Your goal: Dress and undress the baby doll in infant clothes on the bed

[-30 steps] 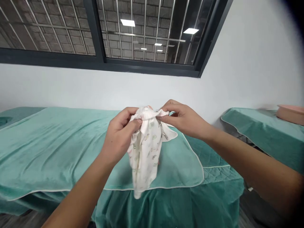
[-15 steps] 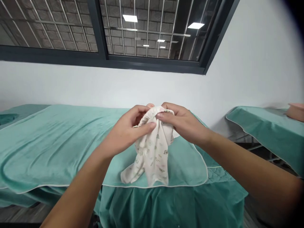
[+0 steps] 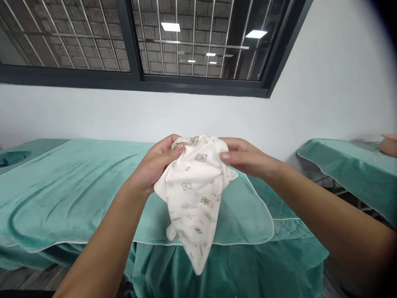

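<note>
A small white baby garment point(image 3: 195, 186), printed with little bears in green and pink, hangs between my hands above the edge of the bed. Its top edge is held stretched and rounded, and the lower part tapers to a point. My left hand point(image 3: 156, 163) pinches its upper left edge, thumb in front and fingers mostly behind the cloth. On the upper right edge, my right hand point(image 3: 245, 156) grips with the thumb on the front; its fingertips are hidden by the cloth.
Beneath the garment is a bed with a green cover point(image 3: 93, 182), its white-piped edge towards me. To the right, a second green-covered bed point(image 3: 350, 165) carries a pinkish object point(image 3: 388, 145). A white wall point(image 3: 93, 111) and a dark-framed window point(image 3: 198, 85) rise behind.
The bunched garment has been turned and spread, so a broad printed side faces me and its tip hangs lower. My hands have moved apart, the left one to the left.
</note>
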`<act>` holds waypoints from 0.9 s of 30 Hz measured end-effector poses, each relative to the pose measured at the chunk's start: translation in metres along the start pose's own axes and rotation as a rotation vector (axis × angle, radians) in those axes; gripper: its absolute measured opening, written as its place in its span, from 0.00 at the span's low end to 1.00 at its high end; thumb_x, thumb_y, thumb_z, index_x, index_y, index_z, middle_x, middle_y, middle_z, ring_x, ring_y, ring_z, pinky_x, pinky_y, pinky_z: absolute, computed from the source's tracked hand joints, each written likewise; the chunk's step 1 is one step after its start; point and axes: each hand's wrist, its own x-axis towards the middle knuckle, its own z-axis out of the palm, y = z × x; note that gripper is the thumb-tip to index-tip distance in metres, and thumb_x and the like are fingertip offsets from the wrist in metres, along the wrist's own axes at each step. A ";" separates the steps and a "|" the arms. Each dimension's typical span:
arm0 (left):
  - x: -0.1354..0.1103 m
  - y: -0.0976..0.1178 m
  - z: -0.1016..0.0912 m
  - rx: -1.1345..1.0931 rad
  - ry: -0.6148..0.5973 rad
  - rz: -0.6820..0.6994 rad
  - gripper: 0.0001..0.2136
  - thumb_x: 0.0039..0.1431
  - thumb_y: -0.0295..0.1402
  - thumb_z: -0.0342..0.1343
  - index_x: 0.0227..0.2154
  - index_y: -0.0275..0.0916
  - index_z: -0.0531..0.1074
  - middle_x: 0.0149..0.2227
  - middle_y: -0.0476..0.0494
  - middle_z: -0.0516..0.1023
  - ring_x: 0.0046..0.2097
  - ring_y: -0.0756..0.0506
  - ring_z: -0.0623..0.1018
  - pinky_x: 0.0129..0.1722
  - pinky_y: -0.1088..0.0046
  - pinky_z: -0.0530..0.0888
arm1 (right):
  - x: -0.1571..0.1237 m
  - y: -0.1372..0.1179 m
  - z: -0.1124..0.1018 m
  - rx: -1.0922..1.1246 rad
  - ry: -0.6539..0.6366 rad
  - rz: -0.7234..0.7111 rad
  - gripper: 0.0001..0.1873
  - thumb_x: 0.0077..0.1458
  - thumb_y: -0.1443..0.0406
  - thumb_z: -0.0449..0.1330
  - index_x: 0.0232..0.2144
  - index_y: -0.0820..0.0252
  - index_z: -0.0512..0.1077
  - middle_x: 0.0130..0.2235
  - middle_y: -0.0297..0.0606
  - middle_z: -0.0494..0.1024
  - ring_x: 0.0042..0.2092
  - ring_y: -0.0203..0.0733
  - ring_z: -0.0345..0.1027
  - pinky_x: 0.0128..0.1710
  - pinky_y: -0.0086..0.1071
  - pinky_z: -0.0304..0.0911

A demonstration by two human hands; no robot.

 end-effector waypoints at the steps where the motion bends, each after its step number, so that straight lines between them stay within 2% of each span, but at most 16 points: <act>1: -0.001 0.002 0.001 0.024 -0.023 -0.028 0.12 0.58 0.42 0.62 0.33 0.40 0.68 0.29 0.49 0.72 0.27 0.51 0.71 0.25 0.78 0.67 | 0.000 -0.001 -0.001 0.001 0.071 -0.017 0.14 0.57 0.54 0.64 0.36 0.59 0.75 0.35 0.34 0.75 0.38 0.38 0.70 0.38 0.31 0.65; 4: -0.002 0.010 0.010 0.136 -0.044 -0.033 0.12 0.58 0.43 0.62 0.34 0.39 0.70 0.31 0.48 0.73 0.29 0.51 0.73 0.25 0.78 0.68 | 0.001 -0.007 -0.001 -0.105 0.185 -0.002 0.15 0.54 0.53 0.66 0.30 0.59 0.72 0.28 0.30 0.71 0.30 0.34 0.65 0.29 0.28 0.60; 7: -0.001 0.020 0.024 0.241 -0.016 0.027 0.13 0.56 0.43 0.63 0.34 0.38 0.71 0.31 0.48 0.75 0.30 0.50 0.74 0.26 0.77 0.69 | 0.002 -0.014 0.009 -0.240 0.155 0.037 0.16 0.49 0.54 0.70 0.33 0.58 0.73 0.31 0.31 0.74 0.32 0.36 0.66 0.29 0.28 0.60; 10: 0.000 0.026 0.033 0.325 -0.038 0.028 0.14 0.55 0.44 0.63 0.33 0.38 0.72 0.28 0.48 0.75 0.28 0.49 0.74 0.24 0.77 0.67 | 0.001 -0.019 0.019 -0.315 0.079 0.038 0.15 0.52 0.54 0.67 0.36 0.57 0.75 0.35 0.34 0.77 0.37 0.40 0.69 0.34 0.31 0.63; 12: 0.001 0.026 0.031 0.327 -0.125 -0.014 0.14 0.56 0.46 0.62 0.35 0.39 0.73 0.28 0.48 0.76 0.27 0.49 0.74 0.23 0.77 0.67 | -0.001 -0.019 0.019 -0.315 0.104 0.017 0.12 0.54 0.55 0.65 0.33 0.57 0.75 0.33 0.33 0.75 0.36 0.40 0.69 0.35 0.31 0.63; 15: 0.002 0.018 0.020 0.373 -0.404 -0.130 0.14 0.56 0.45 0.62 0.35 0.38 0.74 0.29 0.46 0.77 0.29 0.47 0.76 0.26 0.75 0.69 | -0.004 -0.012 0.007 -0.176 0.328 -0.054 0.09 0.53 0.59 0.65 0.29 0.57 0.72 0.30 0.31 0.73 0.34 0.38 0.68 0.35 0.31 0.62; 17: 0.004 0.009 0.014 0.403 -0.512 -0.164 0.14 0.54 0.43 0.64 0.31 0.37 0.75 0.29 0.45 0.77 0.31 0.46 0.76 0.28 0.74 0.70 | -0.007 -0.003 -0.002 -0.023 0.451 -0.078 0.08 0.53 0.59 0.65 0.30 0.56 0.72 0.31 0.31 0.73 0.35 0.39 0.69 0.36 0.32 0.64; 19: 0.007 0.000 0.013 0.317 -0.419 -0.098 0.13 0.55 0.42 0.64 0.30 0.36 0.74 0.27 0.46 0.76 0.30 0.47 0.75 0.29 0.73 0.70 | -0.010 0.009 -0.006 0.103 0.446 -0.033 0.11 0.54 0.56 0.65 0.35 0.56 0.74 0.34 0.35 0.76 0.37 0.43 0.71 0.37 0.35 0.66; 22: 0.010 -0.011 0.020 0.078 -0.177 0.044 0.11 0.58 0.41 0.61 0.30 0.38 0.72 0.24 0.50 0.71 0.27 0.50 0.72 0.28 0.75 0.68 | -0.016 0.025 -0.005 0.115 0.210 0.108 0.22 0.53 0.49 0.65 0.44 0.57 0.76 0.39 0.40 0.79 0.41 0.46 0.73 0.40 0.37 0.68; 24: 0.012 -0.016 0.027 -0.030 -0.132 0.058 0.10 0.59 0.40 0.61 0.31 0.39 0.70 0.22 0.53 0.66 0.25 0.52 0.70 0.27 0.76 0.68 | -0.018 0.031 -0.001 0.018 0.021 0.184 0.24 0.52 0.49 0.66 0.45 0.56 0.77 0.41 0.40 0.80 0.43 0.47 0.74 0.41 0.37 0.68; 25: 0.013 -0.018 0.029 -0.070 -0.132 0.040 0.10 0.59 0.40 0.61 0.31 0.39 0.69 0.21 0.55 0.63 0.23 0.53 0.69 0.26 0.77 0.67 | -0.018 0.032 0.002 -0.030 -0.032 0.203 0.22 0.52 0.49 0.66 0.44 0.56 0.78 0.41 0.38 0.80 0.43 0.46 0.73 0.41 0.36 0.68; 27: 0.014 -0.022 0.031 -0.133 -0.129 -0.015 0.11 0.60 0.41 0.60 0.33 0.40 0.68 0.20 0.58 0.58 0.19 0.56 0.63 0.24 0.78 0.66 | -0.015 0.033 0.006 -0.069 -0.003 0.203 0.18 0.54 0.51 0.65 0.42 0.56 0.78 0.39 0.37 0.80 0.42 0.45 0.73 0.39 0.34 0.68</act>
